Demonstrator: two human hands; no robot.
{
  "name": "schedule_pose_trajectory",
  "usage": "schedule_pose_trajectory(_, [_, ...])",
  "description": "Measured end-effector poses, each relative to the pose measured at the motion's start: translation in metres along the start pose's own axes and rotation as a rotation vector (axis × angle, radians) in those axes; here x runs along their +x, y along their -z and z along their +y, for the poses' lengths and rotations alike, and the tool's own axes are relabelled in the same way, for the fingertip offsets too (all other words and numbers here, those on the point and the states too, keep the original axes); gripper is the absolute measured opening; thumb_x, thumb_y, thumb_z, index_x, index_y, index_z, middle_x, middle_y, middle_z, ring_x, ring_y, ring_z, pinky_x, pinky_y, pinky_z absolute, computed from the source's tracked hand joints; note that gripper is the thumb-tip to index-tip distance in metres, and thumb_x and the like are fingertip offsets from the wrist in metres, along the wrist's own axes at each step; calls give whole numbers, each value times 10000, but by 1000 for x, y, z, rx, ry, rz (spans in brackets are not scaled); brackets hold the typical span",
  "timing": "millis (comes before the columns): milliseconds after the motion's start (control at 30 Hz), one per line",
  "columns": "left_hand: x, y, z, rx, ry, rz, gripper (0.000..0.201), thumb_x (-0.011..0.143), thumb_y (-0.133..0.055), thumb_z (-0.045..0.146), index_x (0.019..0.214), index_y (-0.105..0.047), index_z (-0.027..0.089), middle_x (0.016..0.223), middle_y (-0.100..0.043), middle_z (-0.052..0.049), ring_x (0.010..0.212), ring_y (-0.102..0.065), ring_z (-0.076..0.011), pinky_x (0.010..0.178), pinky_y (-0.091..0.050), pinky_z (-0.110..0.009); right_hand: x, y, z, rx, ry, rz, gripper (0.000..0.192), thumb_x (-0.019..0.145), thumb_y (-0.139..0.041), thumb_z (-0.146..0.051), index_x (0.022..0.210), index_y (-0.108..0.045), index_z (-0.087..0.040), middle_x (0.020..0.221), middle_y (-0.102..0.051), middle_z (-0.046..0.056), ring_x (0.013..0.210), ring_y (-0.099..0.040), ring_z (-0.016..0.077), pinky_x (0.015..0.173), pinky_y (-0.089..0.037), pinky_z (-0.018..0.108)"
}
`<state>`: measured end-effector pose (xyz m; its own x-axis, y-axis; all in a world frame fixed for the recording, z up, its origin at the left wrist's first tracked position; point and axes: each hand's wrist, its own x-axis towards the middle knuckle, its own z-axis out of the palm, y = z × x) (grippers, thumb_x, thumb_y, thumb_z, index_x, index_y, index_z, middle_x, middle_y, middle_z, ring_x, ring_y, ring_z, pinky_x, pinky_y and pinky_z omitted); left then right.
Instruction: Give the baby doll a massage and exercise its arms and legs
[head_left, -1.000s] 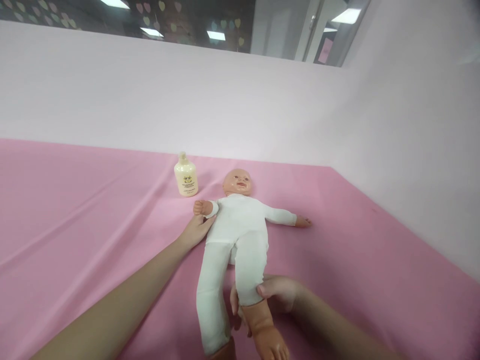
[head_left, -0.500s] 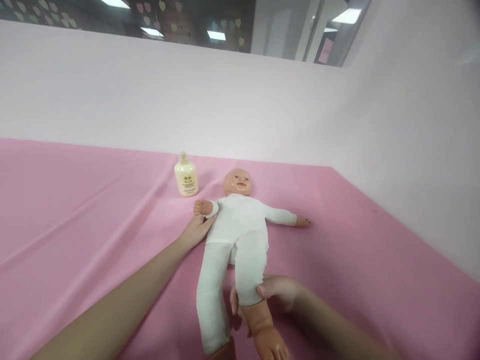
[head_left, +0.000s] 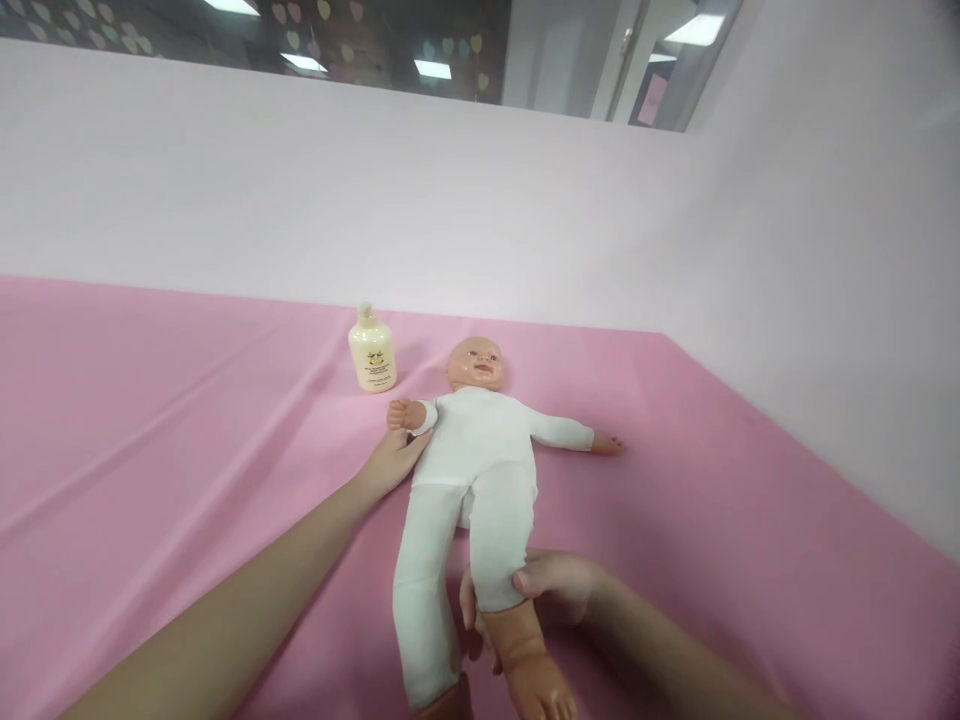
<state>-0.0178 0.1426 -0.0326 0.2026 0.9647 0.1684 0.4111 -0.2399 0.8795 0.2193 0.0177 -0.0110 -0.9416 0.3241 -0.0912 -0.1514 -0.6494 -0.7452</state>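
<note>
A baby doll (head_left: 480, 430) with a white cloth body lies on its back, head toward the wall and feet toward me. My right hand (head_left: 559, 585) is wrapped around the lower leg on the right side, thumb on top and fingers curling out beneath. At the doll's bent arm on the left is my left hand (head_left: 394, 460), closed around the arm from below; most of its fingers are hidden behind the arm. The doll's other arm stretches out to the right. A cream lotion bottle (head_left: 373, 358) stands upright left of the doll's head, apart from both hands.
Pink cloth (head_left: 225, 400) with a few creases covers the surface under the doll. A white wall (head_left: 337, 200) rises behind it, and another wall (head_left: 840, 300) bounds the right side. Above the back wall is a window (head_left: 405, 45) with heart-shaped decorations.
</note>
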Motion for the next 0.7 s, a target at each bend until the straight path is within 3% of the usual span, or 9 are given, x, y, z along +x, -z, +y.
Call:
schedule_pose_trajectory(267, [1, 0, -2, -17, 28, 13, 385, 841, -485, 487, 871, -649, 141, 911, -693, -88, 985, -599, -306, 885, -459, -402, -1, -2, -1, -40, -33, 18, 612, 577, -655, -573, 925, -547, -81, 828, -644, 138, 941, -638, 304, 824, -502, 452])
schedule_pose_trajectory(533, [0, 0, 2, -7, 27, 6, 361, 845, -479, 476, 815, -634, 151, 833, -683, -75, 994, -598, -301, 894, -457, -399, -1, 2, 0, -28, -31, -1, 630, 583, -673, -567, 948, -559, -65, 852, -660, 145, 821, -663, 265, 782, -511, 414])
schedule_pose_trajectory(700, [-1, -1, 3, -29, 41, 20, 345, 826, -503, 467, 790, -638, 152, 781, -682, -74, 986, -600, -310, 872, -469, -397, -2, 4, 1, -26, -33, -6, 630, 591, -670, -577, 948, -554, -71, 865, -663, 147, 844, -661, 267, 789, -510, 411])
